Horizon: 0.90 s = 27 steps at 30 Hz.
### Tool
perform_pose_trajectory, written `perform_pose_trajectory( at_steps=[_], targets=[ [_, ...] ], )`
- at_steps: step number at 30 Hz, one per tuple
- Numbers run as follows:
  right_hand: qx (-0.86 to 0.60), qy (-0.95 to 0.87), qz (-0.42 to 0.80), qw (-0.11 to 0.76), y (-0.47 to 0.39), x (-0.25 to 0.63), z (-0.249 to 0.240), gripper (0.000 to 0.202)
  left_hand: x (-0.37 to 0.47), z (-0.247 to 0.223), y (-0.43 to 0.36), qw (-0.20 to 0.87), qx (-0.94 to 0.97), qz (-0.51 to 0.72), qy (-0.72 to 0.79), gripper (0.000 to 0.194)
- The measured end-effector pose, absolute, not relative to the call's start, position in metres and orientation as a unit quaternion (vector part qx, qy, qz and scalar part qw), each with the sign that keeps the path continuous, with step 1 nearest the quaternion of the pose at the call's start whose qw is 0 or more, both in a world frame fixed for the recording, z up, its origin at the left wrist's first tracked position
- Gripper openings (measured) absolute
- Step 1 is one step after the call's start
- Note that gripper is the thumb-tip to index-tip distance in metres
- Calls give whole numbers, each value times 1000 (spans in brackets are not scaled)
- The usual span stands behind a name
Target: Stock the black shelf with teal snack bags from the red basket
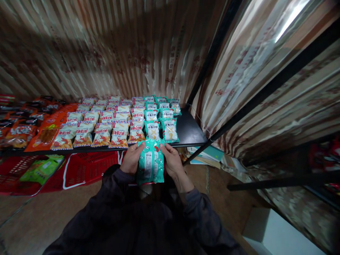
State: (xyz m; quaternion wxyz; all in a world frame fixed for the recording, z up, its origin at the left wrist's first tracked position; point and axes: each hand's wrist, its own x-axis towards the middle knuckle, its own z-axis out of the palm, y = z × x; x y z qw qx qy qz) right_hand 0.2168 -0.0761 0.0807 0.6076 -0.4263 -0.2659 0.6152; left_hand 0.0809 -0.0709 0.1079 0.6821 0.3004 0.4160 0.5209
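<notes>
Between my two hands is a teal snack bag [151, 163], its printed back side facing up. My left hand [132, 158] pinches its upper left edge and my right hand [173, 161] its upper right edge. Just beyond it, on the black shelf [190, 127], stand two rows of matching teal snack bags [170, 130], with a third short column at the back right. To their left are several rows of white and orange snack bags [119, 134] with striped edges.
Orange packets [44, 136] fill the shelf's left part. Below sit red baskets [91, 168], one holding a green packet [42, 170]. A black post [212, 138] slants at the shelf's right end. A white box [284, 233] lies on the floor at lower right.
</notes>
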Motion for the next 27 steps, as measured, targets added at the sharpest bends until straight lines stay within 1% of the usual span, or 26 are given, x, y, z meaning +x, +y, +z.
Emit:
perform_pose_trajectory(
  at_steps=[4, 8, 10, 13, 17, 22, 27],
  targets=[
    [-412, -187, 607, 654, -65, 218, 85, 32, 80, 105, -82, 699, 344, 487, 395, 50],
    [-407, -164, 580, 686, -56, 226, 86, 33, 73, 93, -96, 721, 373, 418, 408, 52],
    [-412, -161, 570, 692, -51, 230, 85, 32, 70, 87, -102, 731, 381, 396, 405, 51],
    [-422, -163, 564, 691, -47, 235, 84, 31, 69, 83, -107, 740, 384, 391, 390, 47],
    [-418, -172, 552, 701, -43, 239, 87, 29, 69, 83, -109, 748, 364, 397, 388, 49],
    [-414, -183, 556, 697, -42, 239, 90, 32, 68, 82, -111, 751, 342, 410, 390, 44],
    [-435, -231, 587, 643, -58, 238, 90, 40, 68, 82, -107, 735, 318, 446, 399, 48]
  ],
)
